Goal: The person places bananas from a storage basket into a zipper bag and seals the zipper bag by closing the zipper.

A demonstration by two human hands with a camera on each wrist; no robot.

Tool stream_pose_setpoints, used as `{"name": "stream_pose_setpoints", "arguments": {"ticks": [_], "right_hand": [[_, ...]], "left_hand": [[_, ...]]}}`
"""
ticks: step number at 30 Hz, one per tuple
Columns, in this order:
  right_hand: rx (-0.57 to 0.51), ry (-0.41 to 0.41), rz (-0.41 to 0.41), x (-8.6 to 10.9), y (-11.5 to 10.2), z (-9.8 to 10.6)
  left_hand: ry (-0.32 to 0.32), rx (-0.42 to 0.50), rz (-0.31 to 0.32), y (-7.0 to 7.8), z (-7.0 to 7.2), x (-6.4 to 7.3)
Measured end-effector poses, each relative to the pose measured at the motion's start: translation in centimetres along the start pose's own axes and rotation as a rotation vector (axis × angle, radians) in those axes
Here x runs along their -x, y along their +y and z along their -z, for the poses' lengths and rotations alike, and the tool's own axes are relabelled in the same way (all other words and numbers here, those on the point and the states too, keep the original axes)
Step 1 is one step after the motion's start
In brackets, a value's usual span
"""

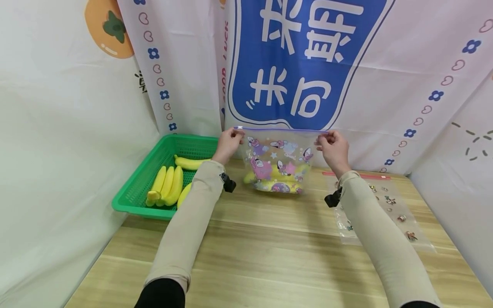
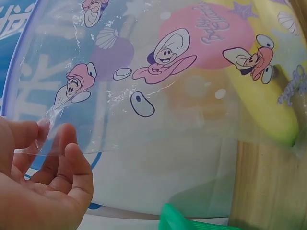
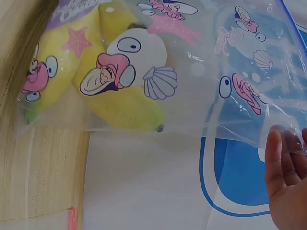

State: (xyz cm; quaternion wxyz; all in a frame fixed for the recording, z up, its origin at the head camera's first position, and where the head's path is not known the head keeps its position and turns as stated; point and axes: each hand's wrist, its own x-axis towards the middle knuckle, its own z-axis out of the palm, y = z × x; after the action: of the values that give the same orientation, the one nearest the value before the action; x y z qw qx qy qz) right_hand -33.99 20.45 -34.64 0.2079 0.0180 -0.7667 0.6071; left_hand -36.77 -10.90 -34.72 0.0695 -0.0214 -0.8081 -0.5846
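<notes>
A clear zip bag [image 1: 277, 158] with pink and purple cartoon shells and a purple zip strip stands upright between my hands. Yellow bananas [image 3: 122, 108] lie in its bottom, seen through the plastic. My left hand [image 1: 230, 143] pinches the bag's top left corner, close by the white slider [image 1: 239, 127]. At the opposite top corner, my right hand [image 1: 334, 149] pinches the plastic just under the strip. Both wrist views show fingers at the bag's side edges, the left hand [image 2: 53, 177] with thumb and fingertips on the film.
To the left stands a green basket [image 1: 127, 207] holding several bananas [image 1: 169, 186]. Another clear bag [image 1: 385, 214] with a red zip strip lies flat on the wooden table [image 1: 269, 256] at right, partly under my right forearm. A printed cloth [image 1: 192, 85] hangs behind.
</notes>
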Motion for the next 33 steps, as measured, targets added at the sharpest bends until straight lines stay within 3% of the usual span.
{"name": "stream_pose_setpoints", "arguments": {"ticks": [11,22,29,33], "right_hand": [[0.059,-0.03,-0.021,-0.8,1.7,-1.1],[0.031,-0.172,-0.105,-1.4,2.6,-1.7],[-0.001,-0.318,-0.155,-1.7,2.4,-1.5],[0.04,-0.369,-0.172,-1.7,2.7,-1.0]], "left_hand": [[0.036,0.034,0.071,-0.7,-0.4,-0.7],[-0.033,0.01,0.117,-0.3,-0.8,-1.7],[-0.077,0.002,0.146,-0.4,-1.0,-1.8],[-0.087,-0.004,0.124,-0.7,-1.3,-1.5]]}}
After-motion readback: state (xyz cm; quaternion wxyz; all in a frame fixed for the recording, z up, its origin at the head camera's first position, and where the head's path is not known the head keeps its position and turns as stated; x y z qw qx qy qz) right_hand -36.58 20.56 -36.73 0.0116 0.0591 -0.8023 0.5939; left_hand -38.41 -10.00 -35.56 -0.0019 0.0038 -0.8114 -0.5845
